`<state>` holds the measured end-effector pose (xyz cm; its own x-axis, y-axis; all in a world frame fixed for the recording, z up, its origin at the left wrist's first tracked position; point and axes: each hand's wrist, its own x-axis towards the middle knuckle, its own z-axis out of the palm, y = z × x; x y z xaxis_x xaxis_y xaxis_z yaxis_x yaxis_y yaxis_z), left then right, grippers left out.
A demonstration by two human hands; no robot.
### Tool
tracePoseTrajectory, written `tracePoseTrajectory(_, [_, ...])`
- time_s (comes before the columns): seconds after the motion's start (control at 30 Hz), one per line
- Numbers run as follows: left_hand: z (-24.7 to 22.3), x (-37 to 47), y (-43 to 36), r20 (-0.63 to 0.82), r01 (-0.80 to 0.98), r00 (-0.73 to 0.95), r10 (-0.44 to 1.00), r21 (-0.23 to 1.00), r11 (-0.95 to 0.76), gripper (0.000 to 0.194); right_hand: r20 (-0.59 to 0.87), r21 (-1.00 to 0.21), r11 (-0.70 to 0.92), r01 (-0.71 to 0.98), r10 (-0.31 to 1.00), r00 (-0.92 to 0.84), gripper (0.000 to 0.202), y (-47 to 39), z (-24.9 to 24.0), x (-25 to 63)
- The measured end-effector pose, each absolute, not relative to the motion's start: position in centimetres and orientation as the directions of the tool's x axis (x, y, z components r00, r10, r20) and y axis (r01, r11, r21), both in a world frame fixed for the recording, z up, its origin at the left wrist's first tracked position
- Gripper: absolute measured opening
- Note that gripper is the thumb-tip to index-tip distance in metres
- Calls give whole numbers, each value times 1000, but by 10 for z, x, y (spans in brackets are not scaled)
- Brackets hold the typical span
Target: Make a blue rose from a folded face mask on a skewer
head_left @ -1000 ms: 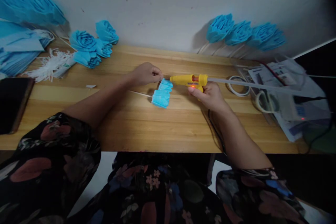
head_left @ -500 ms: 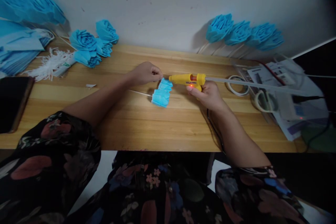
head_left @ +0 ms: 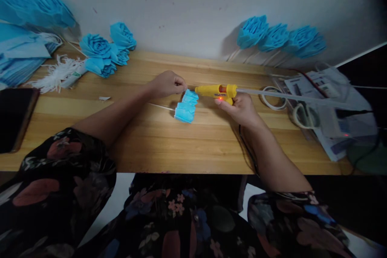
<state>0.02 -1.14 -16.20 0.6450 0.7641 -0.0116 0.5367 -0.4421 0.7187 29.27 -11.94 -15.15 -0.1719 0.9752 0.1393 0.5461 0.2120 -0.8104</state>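
Note:
A pleated light-blue strip (head_left: 186,107), which looks like face-mask fabric, lies at the middle of the table. My left hand (head_left: 170,84) pinches its far end between thumb and fingers. From the strip's near end a thin white stick (head_left: 162,107) runs out to the left. My right hand (head_left: 240,109) is wrapped round a yellow glue gun (head_left: 211,91), whose red light glows. The gun's nozzle points left, right by the strip's far end; whether it touches I cannot tell. A long clear glue stick (head_left: 272,94) sticks out of the gun's back.
Blue fabric roses (head_left: 96,46) lie left, near white ear loops (head_left: 62,73), blue masks (head_left: 21,54) and a phone (head_left: 16,119). More roses on sticks (head_left: 252,32) lean on the wall. At right are a tape roll (head_left: 274,98), scissors (head_left: 305,117) and papers (head_left: 337,153).

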Motion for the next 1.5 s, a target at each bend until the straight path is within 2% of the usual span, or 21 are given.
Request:
tracePoseTrajectory(0.57, [-163,-1,-12,-59,586,621,781,697,-413,31,147,-807,230,544,970,-192,35,-119,-152,297])
tracePoseTrajectory(1.07, [-163,-3,-12,-2,543,646,763,704,-458,32,169,-836,256,485,962,-216,26,-121,-145,303])
tracePoseTrajectory(1.33, [-161,-3,-14,13,527,645,764,716,-457,35,110,-827,223,516,964,-241,35,-121,-145,306])
tracePoseTrajectory(1.5, [-164,-3,-11,-4,549,631,776,709,-443,33,104,-828,220,517,964,-243,32,-120,-149,309])
